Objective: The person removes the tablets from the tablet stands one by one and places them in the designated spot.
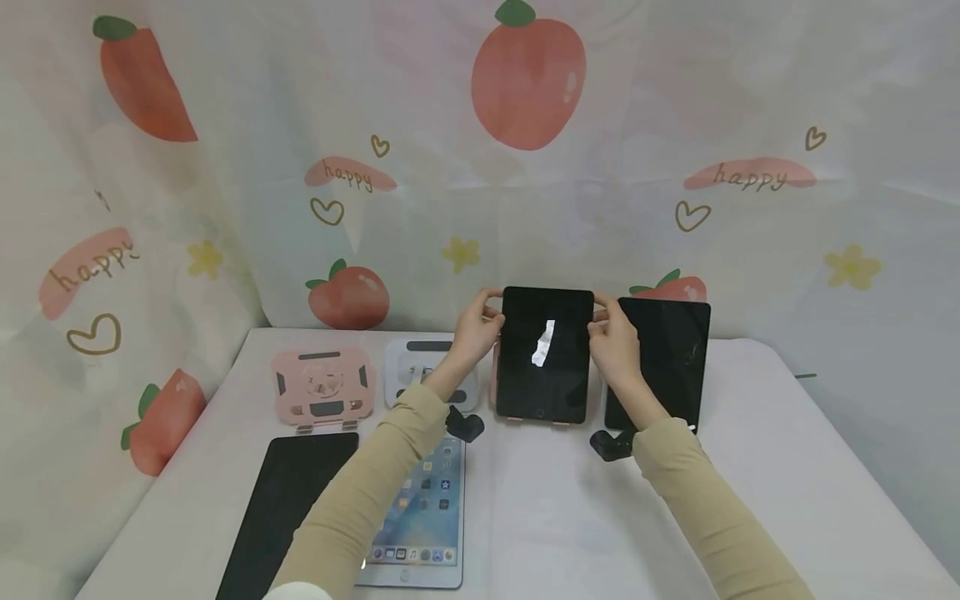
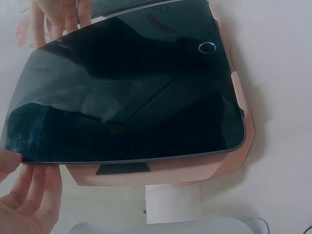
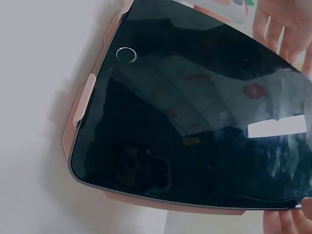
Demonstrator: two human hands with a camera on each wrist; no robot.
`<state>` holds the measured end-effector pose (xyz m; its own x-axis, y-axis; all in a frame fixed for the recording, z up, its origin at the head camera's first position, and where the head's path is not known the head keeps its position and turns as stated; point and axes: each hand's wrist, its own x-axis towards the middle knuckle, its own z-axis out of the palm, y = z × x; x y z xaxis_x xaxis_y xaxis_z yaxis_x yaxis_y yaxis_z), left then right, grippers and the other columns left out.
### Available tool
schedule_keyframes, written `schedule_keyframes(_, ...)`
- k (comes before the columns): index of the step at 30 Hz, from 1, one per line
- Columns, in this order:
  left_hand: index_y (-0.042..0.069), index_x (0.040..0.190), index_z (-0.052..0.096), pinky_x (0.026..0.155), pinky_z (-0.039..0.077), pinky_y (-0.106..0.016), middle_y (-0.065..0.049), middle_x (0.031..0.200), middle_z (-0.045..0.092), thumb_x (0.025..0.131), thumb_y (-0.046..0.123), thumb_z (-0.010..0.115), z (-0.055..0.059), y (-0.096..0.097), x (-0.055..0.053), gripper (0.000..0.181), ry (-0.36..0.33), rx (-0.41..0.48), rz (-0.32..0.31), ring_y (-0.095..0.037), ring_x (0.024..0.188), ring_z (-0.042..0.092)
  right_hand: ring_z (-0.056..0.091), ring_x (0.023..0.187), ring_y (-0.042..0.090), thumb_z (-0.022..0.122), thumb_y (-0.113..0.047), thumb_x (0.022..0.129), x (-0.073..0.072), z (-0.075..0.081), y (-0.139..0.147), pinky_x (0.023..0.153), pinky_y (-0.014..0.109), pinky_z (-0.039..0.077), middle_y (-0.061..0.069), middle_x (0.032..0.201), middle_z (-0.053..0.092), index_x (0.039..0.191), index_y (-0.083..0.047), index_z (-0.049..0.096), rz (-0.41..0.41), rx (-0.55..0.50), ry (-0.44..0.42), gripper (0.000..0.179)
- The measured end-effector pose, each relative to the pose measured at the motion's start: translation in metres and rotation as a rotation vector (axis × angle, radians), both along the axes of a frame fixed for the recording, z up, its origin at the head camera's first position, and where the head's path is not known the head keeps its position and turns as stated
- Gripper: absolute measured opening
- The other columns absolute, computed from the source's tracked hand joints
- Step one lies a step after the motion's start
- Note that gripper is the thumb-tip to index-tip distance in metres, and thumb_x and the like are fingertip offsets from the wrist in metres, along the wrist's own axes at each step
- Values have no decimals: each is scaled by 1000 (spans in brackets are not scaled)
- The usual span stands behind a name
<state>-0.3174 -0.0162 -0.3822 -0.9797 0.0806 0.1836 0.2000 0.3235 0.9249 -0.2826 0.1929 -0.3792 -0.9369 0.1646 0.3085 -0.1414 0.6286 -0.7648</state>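
A black-screened tablet point(image 1: 543, 358) with a round home button stands tilted back on a pink tablet stand point(image 2: 237, 90), whose lips catch its lower edge. My left hand point(image 1: 476, 333) holds the tablet's left edge near the top, the thumb at the front and fingers reaching behind. On the opposite edge, my right hand point(image 1: 617, 343) holds it the same way, as its fingertips point(image 3: 287, 222) in the right wrist view show. Most of the stand is hidden behind the tablet.
Right of it, another black tablet point(image 1: 671, 350) leans upright, partly behind my right forearm. To the left are a pink stand point(image 1: 325, 379) and a white-grey stand point(image 1: 401, 367). Nearer lie a dark tablet point(image 1: 288, 492) and a white tablet point(image 1: 438, 525) with its screen lit.
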Motion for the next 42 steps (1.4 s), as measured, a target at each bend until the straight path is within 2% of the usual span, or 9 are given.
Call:
schedule_keyframes(5,16,134,51,66,50,-26,-16,99,60,95,4,53,-1,-2,5,40,41,-15,-19,-28,88,65,61,97,32,48,-4,98,1,-2,4,71,28,49,22,114,59,138,-7,47,-2,-51,26,40)
schedule_keyframes(10,19,135,50,67,51,-27,-16,100,60,96,6,54,-3,-3,8,41,56,3,-28,-29,89,64,61,83,12,52,-4,96,1,-3,8,65,12,51,21,107,62,129,-5,55,14,-166,12,33)
schedule_keyframes(13,20,135,50,67,53,-28,-16,100,60,96,7,54,-5,-4,9,41,57,28,-33,-27,86,64,57,74,-1,54,-4,96,3,-2,9,64,12,51,21,105,62,127,-3,56,26,-222,7,31)
schedule_keyframes(15,21,134,50,66,54,-28,-15,99,60,96,8,55,-6,-4,10,41,57,47,-37,-24,83,63,55,71,-4,55,-3,95,5,-1,9,65,14,53,20,102,61,126,-2,56,34,-255,8,31)
schedule_keyframes(21,21,133,52,67,54,-33,-14,98,60,96,7,55,-4,-4,16,40,77,83,-44,-19,78,58,55,70,-4,55,-1,94,11,4,9,65,14,53,-1,88,58,124,-1,56,47,-316,7,30)
schedule_keyframes(26,21,132,51,73,56,-44,-15,100,59,96,7,55,-1,-6,23,39,97,108,-58,-21,81,59,55,72,-4,54,0,94,16,5,9,66,14,52,-14,83,55,124,-1,55,52,-330,18,30)
schedule_keyframes(32,21,132,51,79,55,-52,-16,100,58,96,7,55,3,-8,30,39,110,145,-84,-21,80,59,56,73,-3,55,-1,95,25,12,9,67,14,52,-16,83,54,124,0,55,62,-342,53,29)
schedule_keyframes(38,21,132,51,78,57,-49,-15,99,58,95,5,55,9,-10,39,41,125,160,-97,-18,79,58,56,73,-3,56,-1,94,36,18,8,67,13,51,-16,83,54,124,1,55,82,-362,79,30)
schedule_keyframes(42,21,132,52,75,57,-42,-15,97,58,95,4,56,11,-12,47,41,140,162,-107,-20,79,59,55,74,-3,55,-1,94,45,20,7,66,12,50,-15,84,54,124,1,54,88,-362,85,30)
